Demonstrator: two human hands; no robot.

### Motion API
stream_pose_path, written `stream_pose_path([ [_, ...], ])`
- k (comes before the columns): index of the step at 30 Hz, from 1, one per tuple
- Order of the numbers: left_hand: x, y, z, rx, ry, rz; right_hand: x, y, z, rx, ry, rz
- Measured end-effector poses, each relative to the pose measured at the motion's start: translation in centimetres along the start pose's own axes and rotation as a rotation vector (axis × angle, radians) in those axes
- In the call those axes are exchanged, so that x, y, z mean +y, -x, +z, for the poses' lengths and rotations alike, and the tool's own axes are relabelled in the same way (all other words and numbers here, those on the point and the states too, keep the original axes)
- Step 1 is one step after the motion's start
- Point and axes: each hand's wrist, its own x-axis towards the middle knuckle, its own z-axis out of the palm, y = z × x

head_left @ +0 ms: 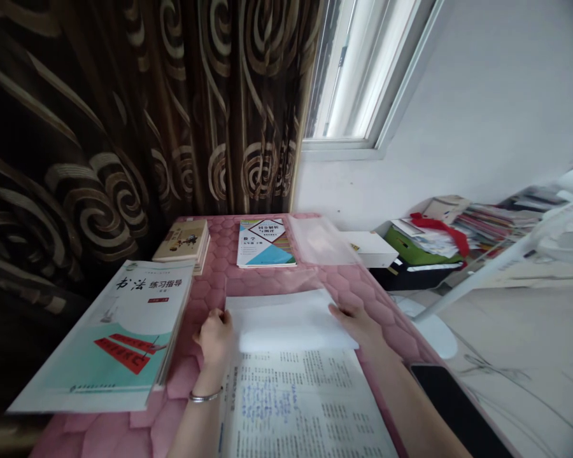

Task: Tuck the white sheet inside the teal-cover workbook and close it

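A white sheet of paper (286, 324) is held by its two side edges, above the far part of a printed page (310, 407) with blue handwriting. My left hand (216, 334) is closed on its left edge, wearing a silver bracelet (205, 397) at the wrist. At the opposite edge, my right hand (358, 323) pinches the paper with the thumb on top. Clear plastic film (286, 284) shows just beyond the paper. I cannot tell whether the white sheet and the printed page are joined.
Calligraphy workbooks (119, 331) lie left, with small brown books (181, 242) behind. A math book (266, 243) and a clear plastic sleeve (322, 240) sit at the back of the pink padded table (210, 286). A black phone (453, 407) and white lamp (439, 337) are right.
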Motion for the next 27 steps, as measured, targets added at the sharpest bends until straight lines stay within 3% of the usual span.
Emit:
stream_pose_path([
  [4,-0.1,0.0,-0.2,-0.004,0.033,-0.005,-0.7,0.7,0.2,-0.061,0.009,0.004],
  [8,-0.1,-0.1,-0.2,-0.021,0.018,-0.006,-1.4,1.1,0.3,-0.043,0.069,0.013],
  [15,-0.1,-0.2,0.1,-0.026,-0.033,0.026,-1.8,1.4,-1.2,-0.077,0.007,0.028],
  [21,-0.4,0.3,-0.5,-0.037,0.081,0.003,-1.0,1.9,0.3,0.047,-0.022,0.028],
  [27,-1.0,0.3,0.4,0.068,0.171,0.072,-0.4,2.8,1.3,0.16,-0.317,-0.073],
])
